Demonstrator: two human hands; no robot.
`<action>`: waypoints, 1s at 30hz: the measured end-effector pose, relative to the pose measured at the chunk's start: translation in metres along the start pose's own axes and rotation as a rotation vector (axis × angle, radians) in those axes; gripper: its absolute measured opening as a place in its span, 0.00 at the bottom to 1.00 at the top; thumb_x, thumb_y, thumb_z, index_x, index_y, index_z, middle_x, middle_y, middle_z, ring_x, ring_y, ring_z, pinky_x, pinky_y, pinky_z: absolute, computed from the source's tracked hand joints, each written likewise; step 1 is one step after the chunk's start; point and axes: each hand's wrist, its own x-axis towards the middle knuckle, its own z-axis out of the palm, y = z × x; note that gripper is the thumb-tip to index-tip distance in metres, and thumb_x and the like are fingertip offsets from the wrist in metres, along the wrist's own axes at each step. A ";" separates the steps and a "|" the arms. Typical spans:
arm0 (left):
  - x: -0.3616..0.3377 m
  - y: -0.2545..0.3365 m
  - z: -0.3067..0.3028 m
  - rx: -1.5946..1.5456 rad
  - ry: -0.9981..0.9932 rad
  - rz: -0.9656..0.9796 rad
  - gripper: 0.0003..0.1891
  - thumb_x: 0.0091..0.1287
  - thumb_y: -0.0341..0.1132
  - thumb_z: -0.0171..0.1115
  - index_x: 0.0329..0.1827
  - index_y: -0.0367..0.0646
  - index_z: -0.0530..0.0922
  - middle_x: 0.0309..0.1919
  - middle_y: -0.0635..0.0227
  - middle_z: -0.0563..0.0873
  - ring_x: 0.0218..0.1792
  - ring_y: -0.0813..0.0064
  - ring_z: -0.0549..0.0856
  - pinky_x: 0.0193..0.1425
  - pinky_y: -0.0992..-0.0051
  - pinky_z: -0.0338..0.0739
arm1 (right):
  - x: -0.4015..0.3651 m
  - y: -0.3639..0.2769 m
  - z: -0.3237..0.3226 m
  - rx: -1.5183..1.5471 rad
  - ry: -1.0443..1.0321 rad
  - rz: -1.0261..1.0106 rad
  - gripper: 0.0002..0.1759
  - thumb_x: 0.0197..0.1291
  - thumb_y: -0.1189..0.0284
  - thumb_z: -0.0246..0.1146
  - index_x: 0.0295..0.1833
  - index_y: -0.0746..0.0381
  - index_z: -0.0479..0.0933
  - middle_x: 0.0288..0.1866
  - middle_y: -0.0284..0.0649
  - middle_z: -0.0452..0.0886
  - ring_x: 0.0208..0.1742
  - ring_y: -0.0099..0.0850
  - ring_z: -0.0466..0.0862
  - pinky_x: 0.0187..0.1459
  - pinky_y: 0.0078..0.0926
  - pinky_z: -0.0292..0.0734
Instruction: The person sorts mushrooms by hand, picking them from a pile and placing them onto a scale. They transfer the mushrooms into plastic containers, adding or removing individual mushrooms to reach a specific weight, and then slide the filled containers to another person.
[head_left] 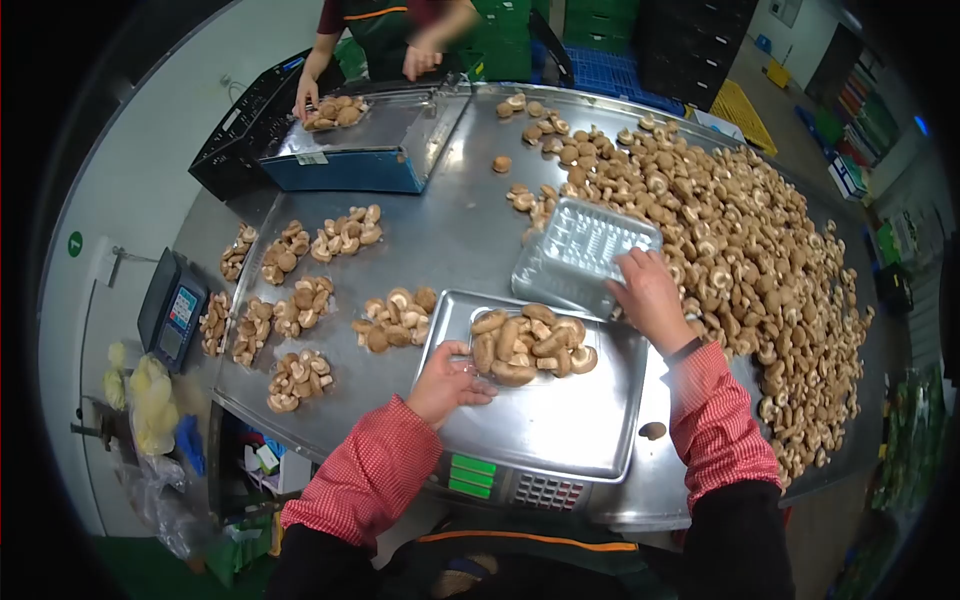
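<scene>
mushrooms (533,345) in clear tray, on metal pan (540,435) of scale, near ctr of bench (450,215). l hand (450,388) part open, thumb & fingers apart at l edge of that tray; can't tell if it grips. r hand (648,295) closed, thumb & fingers on near r corner of empty trays (590,238), clear, ribbed, held just beyond pan.

writing: scale front has green display (472,477), three bars, digits too small to read; keypad (547,492) beside it, key marks illegible. far l, grey device (172,312) w/ lit screen, text unreadable. round green sign (75,243) on wall, pale mark, prob. a "1". white label (312,158) on blue box (345,172), print too fine. no brand legible.

hard to see: rim of tray under mushrooms mostly covered; no. of empty trays unclear; r fingertips partly blurred; lower part of scale cut by apron (525,545).

further out: big mushroom heap (720,230) over r side of bench; lone mushroom (652,430) just r of pan; portions (298,380) grouped on l side. across bench, co-worker's hands (308,97), one at a filled tray (336,113) on blue box, other raised, blurred; black crate (235,130) adj.
</scene>
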 end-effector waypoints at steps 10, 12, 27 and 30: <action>0.122 0.165 -0.122 -0.125 0.309 0.517 0.20 0.69 0.16 0.47 0.63 0.33 0.57 0.53 0.42 0.78 0.50 0.54 0.87 0.52 0.65 0.89 | 0.011 0.024 0.029 0.337 -0.225 0.116 0.04 0.54 0.76 0.68 0.34 0.65 0.81 0.33 0.46 0.81 0.38 0.45 0.82 0.42 0.37 0.77; 0.152 0.187 -0.131 -0.182 0.361 0.549 0.21 0.68 0.15 0.47 0.63 0.33 0.56 0.54 0.41 0.77 0.53 0.53 0.85 0.54 0.64 0.88 | 0.008 0.030 0.036 0.231 -0.259 -0.001 0.04 0.54 0.76 0.68 0.34 0.65 0.81 0.33 0.46 0.80 0.38 0.45 0.82 0.41 0.37 0.77; 0.201 0.157 -0.103 -0.246 0.023 0.376 0.21 0.77 0.43 0.55 0.68 0.48 0.64 0.51 0.54 0.81 0.47 0.61 0.87 0.49 0.62 0.86 | 0.010 0.010 0.032 0.285 -0.199 0.098 0.05 0.58 0.76 0.64 0.32 0.66 0.77 0.32 0.48 0.78 0.39 0.47 0.80 0.42 0.42 0.76; 0.135 0.120 -0.043 -0.120 -0.196 0.200 0.25 0.77 0.49 0.53 0.70 0.46 0.62 0.58 0.49 0.80 0.54 0.58 0.85 0.55 0.62 0.85 | 0.001 -0.005 0.028 0.141 0.006 -0.035 0.04 0.53 0.79 0.63 0.33 0.65 0.74 0.33 0.47 0.75 0.38 0.46 0.77 0.40 0.42 0.74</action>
